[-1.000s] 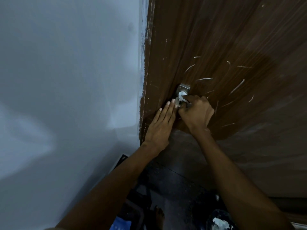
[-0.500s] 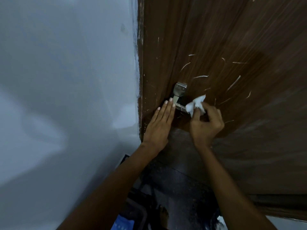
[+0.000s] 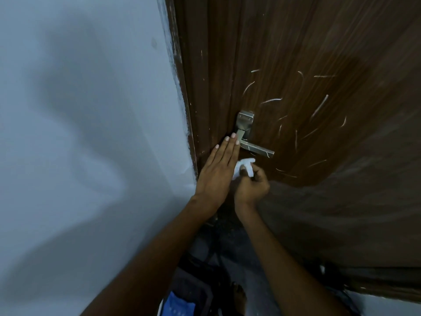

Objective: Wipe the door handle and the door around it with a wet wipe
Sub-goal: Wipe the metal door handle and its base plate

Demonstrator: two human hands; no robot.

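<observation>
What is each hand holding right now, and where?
The right hand pinches the bunched wet wipe at its lower end. The left hand holds nothing, lying flat on the door.

Crumpled white wipe (image 3: 244, 168) below silver handle (image 3: 256, 148), seemingly apart.

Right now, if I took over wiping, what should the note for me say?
Left hand: flat on the door, fingers straight, fingertips beside the door handle.
Right hand: grip pinched on the crumpled wet wipe, just below the lever, not touching the lever.
Done: cannot tell how much is cleaned.
Left: white streaks show on the door around the handle, and a white mark on the lever; wipe those and the plate above it.
</observation>
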